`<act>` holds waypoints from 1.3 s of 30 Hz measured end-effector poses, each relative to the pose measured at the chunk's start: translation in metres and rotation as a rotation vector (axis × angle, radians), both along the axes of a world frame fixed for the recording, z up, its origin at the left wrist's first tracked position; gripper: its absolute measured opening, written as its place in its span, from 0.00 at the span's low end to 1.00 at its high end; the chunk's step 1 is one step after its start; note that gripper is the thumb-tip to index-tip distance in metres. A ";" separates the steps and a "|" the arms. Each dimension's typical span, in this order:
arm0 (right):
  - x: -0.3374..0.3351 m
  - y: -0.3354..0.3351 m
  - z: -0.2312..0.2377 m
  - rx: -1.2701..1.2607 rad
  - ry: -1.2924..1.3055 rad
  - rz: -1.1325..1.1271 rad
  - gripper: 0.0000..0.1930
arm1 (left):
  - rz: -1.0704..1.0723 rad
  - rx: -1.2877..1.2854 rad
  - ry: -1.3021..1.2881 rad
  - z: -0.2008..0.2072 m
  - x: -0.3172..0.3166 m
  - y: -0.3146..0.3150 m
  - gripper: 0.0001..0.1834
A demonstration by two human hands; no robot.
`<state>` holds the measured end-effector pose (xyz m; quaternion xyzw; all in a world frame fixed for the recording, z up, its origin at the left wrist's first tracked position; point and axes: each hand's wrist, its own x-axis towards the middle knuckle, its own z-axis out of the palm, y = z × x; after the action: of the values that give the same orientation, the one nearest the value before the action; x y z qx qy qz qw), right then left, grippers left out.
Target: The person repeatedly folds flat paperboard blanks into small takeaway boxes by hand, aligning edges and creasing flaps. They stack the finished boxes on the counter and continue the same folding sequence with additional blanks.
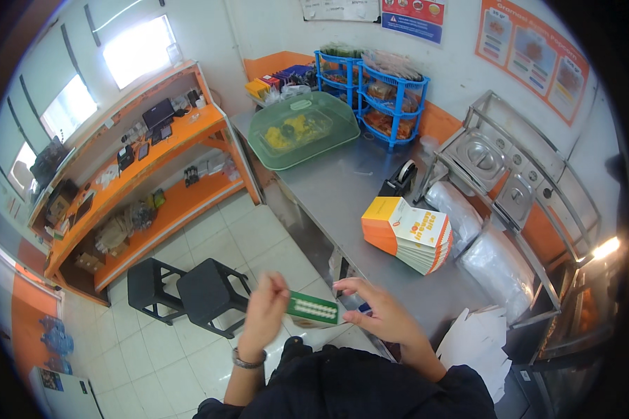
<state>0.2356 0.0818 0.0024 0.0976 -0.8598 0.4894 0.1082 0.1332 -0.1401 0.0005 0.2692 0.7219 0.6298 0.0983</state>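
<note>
A small flat green box or packet [313, 307] with rows of white shapes is held in front of my body, above the floor beside the steel counter. My left hand [264, 311] is closed around its left end. My right hand [381, 313] is at its right end, index finger and thumb spread apart. The thumb tip is at the box's edge; whether it touches is hard to tell. On the counter beyond my right hand lies a fanned stack of folded orange, yellow and white cartons [412, 234]. A black tape dispenser [400, 179] stands behind them.
The steel counter [328, 199] also bears a green mesh food cover [272, 157], blue tiered racks [393, 105] and clear plastic bags [500, 269]. White paper sheets [474, 349] lie at its near right. Two black stools [213, 286] and an orange shelf desk [175, 209] stand left.
</note>
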 end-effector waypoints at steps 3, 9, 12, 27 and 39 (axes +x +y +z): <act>0.003 0.014 0.004 0.146 -0.045 -0.022 0.15 | 0.085 0.278 -0.173 -0.003 -0.023 -0.014 0.08; 0.006 0.016 -0.007 0.063 -0.129 -0.009 0.08 | 0.423 -0.263 0.589 0.011 -0.015 -0.007 0.17; 0.009 0.014 -0.007 0.017 -0.149 -0.025 0.08 | 0.091 -0.459 0.679 0.017 0.009 0.006 0.13; 0.026 0.001 -0.014 0.356 0.523 0.029 0.05 | -0.467 -0.426 0.295 0.010 0.017 0.033 0.06; 0.029 -0.010 -0.013 0.370 0.377 0.003 0.04 | -0.529 -0.487 0.502 0.018 0.029 0.030 0.06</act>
<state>0.2645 0.0720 -0.0107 0.2062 -0.8992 0.2974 0.2459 0.1619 -0.1096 0.0185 0.5585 0.7571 0.3096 0.1382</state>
